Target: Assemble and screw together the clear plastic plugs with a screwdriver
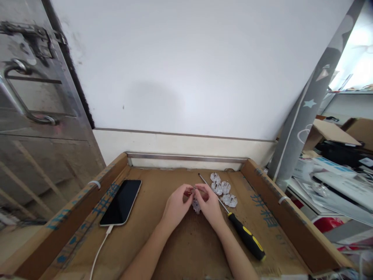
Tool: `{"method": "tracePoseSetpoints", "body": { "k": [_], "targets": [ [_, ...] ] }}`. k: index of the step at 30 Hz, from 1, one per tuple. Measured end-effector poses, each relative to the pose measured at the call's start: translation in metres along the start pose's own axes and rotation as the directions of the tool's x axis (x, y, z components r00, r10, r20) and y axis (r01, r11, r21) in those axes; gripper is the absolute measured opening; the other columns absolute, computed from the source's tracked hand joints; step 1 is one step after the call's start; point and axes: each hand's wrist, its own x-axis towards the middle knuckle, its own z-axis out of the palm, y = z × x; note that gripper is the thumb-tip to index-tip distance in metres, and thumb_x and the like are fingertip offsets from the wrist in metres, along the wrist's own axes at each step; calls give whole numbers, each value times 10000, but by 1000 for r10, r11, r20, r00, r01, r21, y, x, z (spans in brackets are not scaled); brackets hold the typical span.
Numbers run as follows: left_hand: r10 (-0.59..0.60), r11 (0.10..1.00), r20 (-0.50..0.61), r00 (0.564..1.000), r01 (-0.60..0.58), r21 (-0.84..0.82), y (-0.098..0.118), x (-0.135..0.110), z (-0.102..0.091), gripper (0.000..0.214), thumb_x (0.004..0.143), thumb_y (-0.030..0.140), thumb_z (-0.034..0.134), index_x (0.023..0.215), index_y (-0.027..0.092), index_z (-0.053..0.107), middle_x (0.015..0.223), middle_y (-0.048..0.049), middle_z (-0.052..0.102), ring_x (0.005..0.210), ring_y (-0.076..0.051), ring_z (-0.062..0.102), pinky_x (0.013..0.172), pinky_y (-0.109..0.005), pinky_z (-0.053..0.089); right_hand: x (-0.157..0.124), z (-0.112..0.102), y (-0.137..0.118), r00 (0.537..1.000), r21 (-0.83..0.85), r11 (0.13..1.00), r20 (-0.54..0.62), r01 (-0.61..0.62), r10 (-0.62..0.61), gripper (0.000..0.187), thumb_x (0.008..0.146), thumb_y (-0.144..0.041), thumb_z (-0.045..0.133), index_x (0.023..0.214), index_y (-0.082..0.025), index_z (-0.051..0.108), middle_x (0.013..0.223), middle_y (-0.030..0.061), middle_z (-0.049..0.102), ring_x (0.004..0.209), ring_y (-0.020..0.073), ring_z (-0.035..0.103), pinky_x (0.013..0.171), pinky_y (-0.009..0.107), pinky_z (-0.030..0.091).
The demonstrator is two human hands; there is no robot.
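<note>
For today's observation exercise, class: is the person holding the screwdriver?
No, the screwdriver lies on the cardboard beside the right hand, which shares a clear part with the left hand.

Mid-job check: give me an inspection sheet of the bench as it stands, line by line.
Surface: cardboard-lined tray, brown, with raised side walls and blue print.
Job's things: clear plug held at the middle; about four spare plugs clustered beyond the right hand; screwdriver, black-and-yellow handle, lying unheld to the right.
Clutter: phone, screen dark, flat on the left.
Grippers: left hand and right hand both pinch the clear plug, fingertips meeting over it.
Cables: white cable plugged into the phone, running to the near edge.
Surroundings: white wall behind; metal door left; grey post and cluttered shelves right.
</note>
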Motion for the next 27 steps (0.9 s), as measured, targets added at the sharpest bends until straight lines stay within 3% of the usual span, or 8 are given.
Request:
{"method": "tracePoseSetpoints", "body": {
  "k": [9, 18, 23, 27],
  "targets": [
    [58, 996, 16, 998, -56, -71, -4, 2, 4, 169, 821, 176, 470, 946, 215, 577, 916, -11, 639, 828, -139, 596, 762, -254, 468, 0, 2, 1, 1000, 33, 999, 24, -8, 7, 302, 802, -395, 504, 986, -162, 562, 970, 83, 644, 885, 158, 622, 802, 272, 496],
    [79, 996, -7, 997, -79, -39, -2, 2, 3, 132, 818, 181, 482, 898, 212, 583, 858, 0, 637, 782, -133, 591, 729, -244, 464, 0, 3, -2, 999, 55, 998, -20, -35, 36, 313, 782, -397, 535, 987, -163, 563, 950, 81, 647, 864, 161, 621, 759, 266, 496],
    [91, 996, -37, 995, -92, -13, -4, 2, 3, 132, 837, 209, 477, 905, 207, 590, 858, -7, 641, 761, -131, 590, 717, -248, 469, 1, 2, -5, 996, 153, 985, -2, -83, 85, 368, 755, -448, 559, 962, -144, 564, 923, 84, 644, 845, 157, 614, 748, 259, 494],
    [93, 995, -86, 992, -95, -17, -5, 3, 2, 142, 851, 234, 478, 933, 204, 590, 901, -19, 643, 787, -138, 596, 728, -259, 480, 5, 2, -3, 984, 251, 951, 48, -178, 172, 462, 712, -507, 577, 983, -133, 570, 930, 89, 637, 760, 139, 597, 558, 206, 466]
  ]
}}
